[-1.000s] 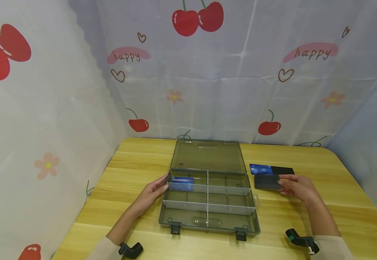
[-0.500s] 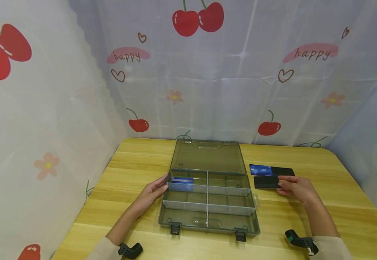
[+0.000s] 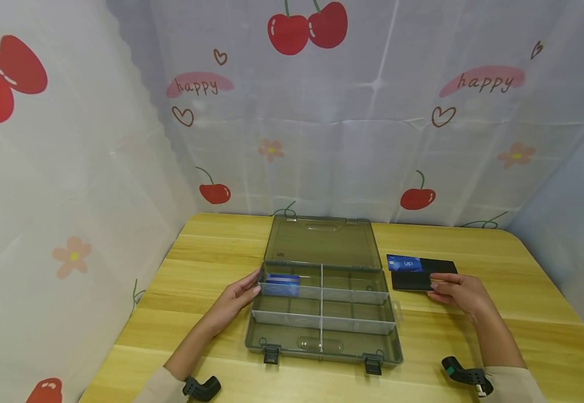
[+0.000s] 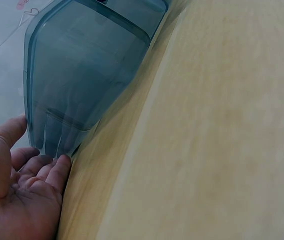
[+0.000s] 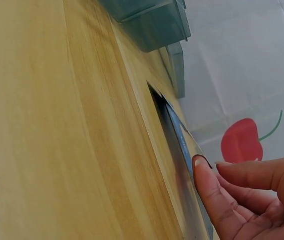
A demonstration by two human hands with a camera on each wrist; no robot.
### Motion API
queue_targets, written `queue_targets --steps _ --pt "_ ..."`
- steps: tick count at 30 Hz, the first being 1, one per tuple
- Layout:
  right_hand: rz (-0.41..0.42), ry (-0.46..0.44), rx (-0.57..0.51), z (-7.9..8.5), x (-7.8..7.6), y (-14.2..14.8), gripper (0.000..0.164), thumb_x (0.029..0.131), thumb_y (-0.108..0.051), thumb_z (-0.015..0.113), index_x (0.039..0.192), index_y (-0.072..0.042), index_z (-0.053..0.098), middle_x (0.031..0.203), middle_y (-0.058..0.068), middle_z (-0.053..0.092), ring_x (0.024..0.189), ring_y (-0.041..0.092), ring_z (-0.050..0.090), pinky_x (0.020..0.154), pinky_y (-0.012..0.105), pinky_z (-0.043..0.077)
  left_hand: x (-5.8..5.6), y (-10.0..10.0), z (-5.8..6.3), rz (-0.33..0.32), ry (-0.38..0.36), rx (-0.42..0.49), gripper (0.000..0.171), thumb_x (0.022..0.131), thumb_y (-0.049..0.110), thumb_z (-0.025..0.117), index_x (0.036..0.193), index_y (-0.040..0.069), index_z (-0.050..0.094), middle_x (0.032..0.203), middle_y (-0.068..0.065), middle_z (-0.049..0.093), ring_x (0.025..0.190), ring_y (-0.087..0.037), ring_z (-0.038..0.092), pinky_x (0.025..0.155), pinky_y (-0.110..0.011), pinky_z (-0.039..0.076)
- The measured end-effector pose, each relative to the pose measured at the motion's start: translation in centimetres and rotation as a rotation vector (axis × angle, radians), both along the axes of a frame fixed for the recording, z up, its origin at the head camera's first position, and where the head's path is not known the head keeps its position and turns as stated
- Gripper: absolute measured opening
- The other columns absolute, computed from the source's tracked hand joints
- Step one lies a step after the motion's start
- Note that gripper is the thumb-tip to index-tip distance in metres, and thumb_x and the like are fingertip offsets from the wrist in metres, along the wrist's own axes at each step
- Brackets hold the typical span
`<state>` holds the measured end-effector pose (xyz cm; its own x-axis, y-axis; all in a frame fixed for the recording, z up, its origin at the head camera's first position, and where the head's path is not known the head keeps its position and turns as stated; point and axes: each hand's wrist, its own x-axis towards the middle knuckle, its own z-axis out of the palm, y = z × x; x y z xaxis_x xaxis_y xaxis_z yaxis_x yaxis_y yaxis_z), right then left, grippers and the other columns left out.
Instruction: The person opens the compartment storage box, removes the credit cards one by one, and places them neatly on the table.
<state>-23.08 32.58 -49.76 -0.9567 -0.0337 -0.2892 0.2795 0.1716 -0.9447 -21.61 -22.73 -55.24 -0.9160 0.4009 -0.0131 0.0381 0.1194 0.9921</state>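
My right hand pinches the right end of a thin black card between thumb and fingers. The card lies low over the table, just in front of a blue card marked VIP and another black card. In the right wrist view the fingertips hold the card's edge. My left hand rests against the left wall of an opened, smoky see-through divider box. The left wrist view has its thumb at the rim and its fingers touching the side wall.
A blue card lies in the box's back left compartment. The box's lid is folded back flat on the wooden table. Two latches hang at its front. A cherry-print cloth stands behind the table.
The black card in my right hand has shifted very slightly left and its face looks darker, without the earlier sheen. My left hand and the box have stayed put.
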Motion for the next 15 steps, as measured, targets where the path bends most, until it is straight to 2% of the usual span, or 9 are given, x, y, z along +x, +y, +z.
queue_targets --steps 4,15 --pt "-0.003 -0.006 -0.002 0.03 -0.02 0.07 0.051 0.101 0.003 0.058 0.144 0.022 0.038 0.106 0.003 0.071 0.086 0.018 0.075 0.08 0.034 0.061 0.01 -0.02 0.05 0.0 -0.004 -0.003 0.063 0.108 0.031 0.053 0.162 0.014 0.025 0.167 -0.001 0.021 0.152 -0.019 0.022 0.115 -0.027 0.034" --pt "0.014 0.013 0.088 0.06 -0.03 0.11 0.047 0.104 -0.004 0.055 0.142 0.021 0.043 0.111 0.016 0.073 0.086 0.017 0.075 0.077 0.035 0.062 0.05 0.05 0.21 0.008 -0.005 -0.018 0.065 0.107 0.033 0.054 0.162 0.014 0.026 0.167 -0.001 0.021 0.152 -0.019 0.023 0.114 -0.026 0.034"
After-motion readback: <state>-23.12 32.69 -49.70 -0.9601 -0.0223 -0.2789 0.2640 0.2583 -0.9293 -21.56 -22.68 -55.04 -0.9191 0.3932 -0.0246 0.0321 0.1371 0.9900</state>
